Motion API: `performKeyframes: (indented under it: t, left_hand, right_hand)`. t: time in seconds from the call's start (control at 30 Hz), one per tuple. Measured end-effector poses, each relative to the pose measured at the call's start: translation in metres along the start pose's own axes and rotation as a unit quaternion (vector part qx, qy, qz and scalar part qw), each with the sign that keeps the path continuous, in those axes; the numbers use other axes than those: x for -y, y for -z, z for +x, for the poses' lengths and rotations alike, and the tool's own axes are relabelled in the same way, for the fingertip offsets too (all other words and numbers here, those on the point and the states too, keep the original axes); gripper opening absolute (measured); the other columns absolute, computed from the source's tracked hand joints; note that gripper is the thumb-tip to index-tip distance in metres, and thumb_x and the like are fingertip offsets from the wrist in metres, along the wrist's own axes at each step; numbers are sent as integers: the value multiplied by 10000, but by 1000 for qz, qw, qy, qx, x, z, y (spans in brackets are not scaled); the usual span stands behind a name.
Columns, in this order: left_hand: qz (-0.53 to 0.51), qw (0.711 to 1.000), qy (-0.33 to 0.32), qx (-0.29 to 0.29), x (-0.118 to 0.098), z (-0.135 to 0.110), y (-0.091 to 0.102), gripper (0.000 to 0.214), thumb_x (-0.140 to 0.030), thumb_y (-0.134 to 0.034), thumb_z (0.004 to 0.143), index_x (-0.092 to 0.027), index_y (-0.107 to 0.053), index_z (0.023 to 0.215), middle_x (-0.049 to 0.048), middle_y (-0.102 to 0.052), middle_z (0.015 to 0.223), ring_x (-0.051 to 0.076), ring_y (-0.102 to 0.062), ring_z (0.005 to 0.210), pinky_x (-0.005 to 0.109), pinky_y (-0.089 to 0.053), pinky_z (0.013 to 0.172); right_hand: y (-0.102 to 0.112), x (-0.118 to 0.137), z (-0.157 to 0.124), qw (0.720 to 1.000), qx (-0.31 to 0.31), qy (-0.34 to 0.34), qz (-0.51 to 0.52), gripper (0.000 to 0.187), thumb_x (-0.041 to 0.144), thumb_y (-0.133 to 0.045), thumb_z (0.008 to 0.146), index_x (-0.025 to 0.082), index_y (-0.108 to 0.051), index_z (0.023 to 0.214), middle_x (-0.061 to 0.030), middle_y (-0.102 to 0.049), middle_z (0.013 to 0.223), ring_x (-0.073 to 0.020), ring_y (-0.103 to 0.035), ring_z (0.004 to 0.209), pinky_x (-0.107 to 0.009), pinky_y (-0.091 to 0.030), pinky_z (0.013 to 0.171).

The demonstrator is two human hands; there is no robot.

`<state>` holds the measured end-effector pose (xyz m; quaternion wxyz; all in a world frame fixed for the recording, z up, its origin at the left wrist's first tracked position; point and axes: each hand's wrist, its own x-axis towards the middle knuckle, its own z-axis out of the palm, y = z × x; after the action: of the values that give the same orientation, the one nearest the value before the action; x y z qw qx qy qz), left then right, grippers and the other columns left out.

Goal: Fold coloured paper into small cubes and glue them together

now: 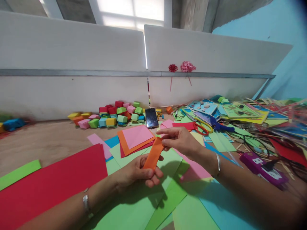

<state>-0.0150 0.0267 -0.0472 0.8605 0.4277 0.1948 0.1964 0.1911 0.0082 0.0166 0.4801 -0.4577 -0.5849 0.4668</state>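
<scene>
An orange paper strip point(153, 153) is held up at a tilt between my two hands. My left hand point(144, 171) grips its lower end, thumb on top and fingers behind. At the upper end, my right hand point(178, 139) pinches the strip's edge between thumb and fingers. Beneath them lie overlapping green paper sheets point(134, 204). Just beyond is a stack of square papers, with a pink square point(138, 136) over an orange one point(122, 140). A large red sheet point(72, 179) lies left of my left hand.
Several folded paper cubes point(111, 122) and a phone point(152, 118) stand by the white wall panel. To the right are scissors point(202, 126), a glue gun point(222, 126), a purple power strip point(262, 169) and scattered sticks. Two paper flowers point(188, 66) hang on the rail.
</scene>
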Motion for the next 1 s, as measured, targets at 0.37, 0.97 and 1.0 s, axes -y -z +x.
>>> performKeyframes:
  t: [0.37, 0.97, 1.0]
  left_hand:
    - [-8, 996, 8, -94, 9, 3, -12, 329, -314, -912, 660, -79, -716, 783, 97, -778, 689, 133, -721, 539, 136, -531, 455]
    - [19, 992, 29, -120, 1, 6, -10, 398, -356, -944, 585, -91, -717, 776, 65, -766, 673, 93, -680, 509, 116, -499, 443]
    - [24, 992, 28, -123, 0, 6, -10, 404, -359, -947, 579, -92, -716, 775, 61, -765, 669, 92, -679, 507, 116, -501, 444]
  right_hand:
    - [-10, -6, -5, 986, -76, 108, -97, 396, 124, -647, 719, 151, -685, 1112, -25, -728, 826, -122, -658, 676, -268, -556, 665]
    - [-19, -14, -6, 984, -109, -97, 98, 141, 215, -754, 588, 146, -640, 539, 45, -555, 494, -61, -439, 472, -231, -349, 500]
    - [-19, -16, -5, 984, -106, -92, 105, 151, 229, -748, 589, 148, -632, 533, 42, -552, 496, -61, -431, 472, -235, -344, 501]
